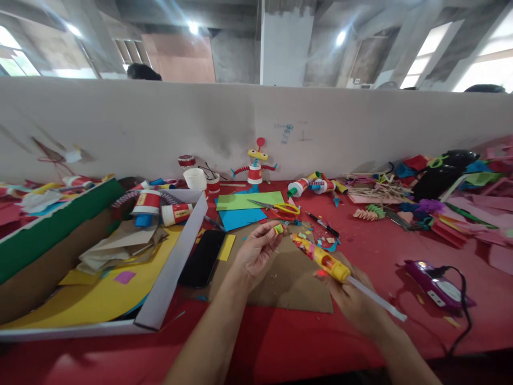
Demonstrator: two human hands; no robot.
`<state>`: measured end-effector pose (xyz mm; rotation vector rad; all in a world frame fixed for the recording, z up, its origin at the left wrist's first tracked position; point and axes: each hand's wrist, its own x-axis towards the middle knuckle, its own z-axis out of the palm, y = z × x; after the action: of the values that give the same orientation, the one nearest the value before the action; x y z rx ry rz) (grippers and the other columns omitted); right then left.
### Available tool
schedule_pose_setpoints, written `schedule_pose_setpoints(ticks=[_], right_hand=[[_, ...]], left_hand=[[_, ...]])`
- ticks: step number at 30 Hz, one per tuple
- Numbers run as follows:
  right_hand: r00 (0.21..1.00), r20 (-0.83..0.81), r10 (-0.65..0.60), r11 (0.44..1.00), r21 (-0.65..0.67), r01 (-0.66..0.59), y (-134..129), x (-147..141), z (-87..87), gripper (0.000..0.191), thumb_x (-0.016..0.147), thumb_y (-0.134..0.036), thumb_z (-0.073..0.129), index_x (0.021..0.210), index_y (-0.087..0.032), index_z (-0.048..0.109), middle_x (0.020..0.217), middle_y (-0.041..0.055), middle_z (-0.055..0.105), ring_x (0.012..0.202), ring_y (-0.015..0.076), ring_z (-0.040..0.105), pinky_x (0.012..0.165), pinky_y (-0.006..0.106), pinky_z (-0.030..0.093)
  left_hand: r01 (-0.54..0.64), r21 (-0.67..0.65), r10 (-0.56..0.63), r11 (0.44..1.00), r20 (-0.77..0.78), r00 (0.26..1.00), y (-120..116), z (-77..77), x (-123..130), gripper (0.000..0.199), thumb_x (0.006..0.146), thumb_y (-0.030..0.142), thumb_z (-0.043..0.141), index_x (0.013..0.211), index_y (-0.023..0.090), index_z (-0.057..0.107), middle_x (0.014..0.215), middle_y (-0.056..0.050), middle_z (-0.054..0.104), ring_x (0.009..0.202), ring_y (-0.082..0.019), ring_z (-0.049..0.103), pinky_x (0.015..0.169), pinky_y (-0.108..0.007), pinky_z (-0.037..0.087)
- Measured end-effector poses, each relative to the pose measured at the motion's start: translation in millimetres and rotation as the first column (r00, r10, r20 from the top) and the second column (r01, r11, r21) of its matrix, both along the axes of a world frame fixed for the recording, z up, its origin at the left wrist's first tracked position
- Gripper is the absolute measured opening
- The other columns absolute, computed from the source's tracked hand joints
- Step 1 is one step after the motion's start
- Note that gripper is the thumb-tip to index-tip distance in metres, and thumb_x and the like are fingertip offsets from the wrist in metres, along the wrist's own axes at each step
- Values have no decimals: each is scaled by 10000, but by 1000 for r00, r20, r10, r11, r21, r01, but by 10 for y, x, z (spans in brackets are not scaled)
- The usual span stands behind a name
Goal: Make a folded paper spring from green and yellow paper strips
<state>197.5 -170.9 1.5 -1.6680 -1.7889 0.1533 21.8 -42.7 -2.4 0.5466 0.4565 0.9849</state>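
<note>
My left hand (260,251) pinches a small folded piece of green and yellow paper (278,229) between thumb and fingertips. Wrapped in my right hand (356,294) is a yellow hot glue gun (320,258), with a whitish glue stick (379,300) poking out of its rear. The gun's nozzle points left and sits just right of the paper piece; I cannot tell whether they touch. Below both hands lies a brown cardboard sheet (296,289) with paper scraps on it. Yellow-handled scissors (280,207) rest beyond my left hand on green paper (236,201).
An open box (168,267) with paper cups and sheets stands at left, beside a black phone (203,258). A paper-cup robot figure (255,174) stands by the partition. A purple power strip (436,286) with a plugged cord lies right; craft scraps (380,188) pile behind it.
</note>
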Motion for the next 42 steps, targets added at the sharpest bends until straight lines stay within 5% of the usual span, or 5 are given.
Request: schedule_pose_setpoints(ticks=[13, 22, 30, 36, 42], right_hand=[[705, 662, -254, 853, -190, 486, 96, 975, -481, 242, 806, -137, 406, 984, -116, 568, 973, 213, 593, 859, 325, 593, 664, 398, 417], [993, -2, -118, 977, 179, 116, 503, 185, 30, 316, 817, -172, 415, 1103, -173, 551, 1075, 102, 583, 994, 206, 548, 866, 347, 435], [984, -157, 86, 992, -75, -99, 702, -264, -402, 243, 787, -161, 431, 892, -166, 650, 792, 48, 680, 625, 140, 584, 623, 256, 447], [983, -180, -22, 992, -125, 0, 763, -83, -472, 235, 759, -152, 456, 870, -175, 662, 794, 41, 690, 635, 141, 601, 622, 249, 445], [989, -136, 60, 983, -163, -82, 784, -134, -556, 256, 751, -145, 473, 924, -199, 654, 781, 31, 697, 671, 156, 632, 631, 251, 457]], left_hand=[[-38, 68, 39, 997, -15, 999, 27, -2, 15, 167, 669, 113, 691, 814, 112, 607, 811, -53, 675, 748, -116, 650, 691, -183, 504], [-179, 204, 219, 963, -198, 955, 52, 49, -37, 235, 611, 161, 735, 796, 136, 593, 739, -3, 649, 692, -95, 628, 705, -213, 486], [-33, 330, 260, 943, -674, 692, 137, 200, -356, 318, 587, 258, 743, 839, 147, 585, 633, -2, 635, 583, -96, 587, 610, -216, 448], [230, 637, 538, 735, -756, 373, -171, -90, -428, 208, 694, 248, 656, 890, 189, 618, 790, -36, 666, 711, -142, 617, 663, -235, 458], [782, 537, 853, 317, -522, 12, -362, -323, -461, 194, 837, 168, 469, 1006, 162, 564, 898, -80, 629, 893, -200, 588, 798, -343, 464]])
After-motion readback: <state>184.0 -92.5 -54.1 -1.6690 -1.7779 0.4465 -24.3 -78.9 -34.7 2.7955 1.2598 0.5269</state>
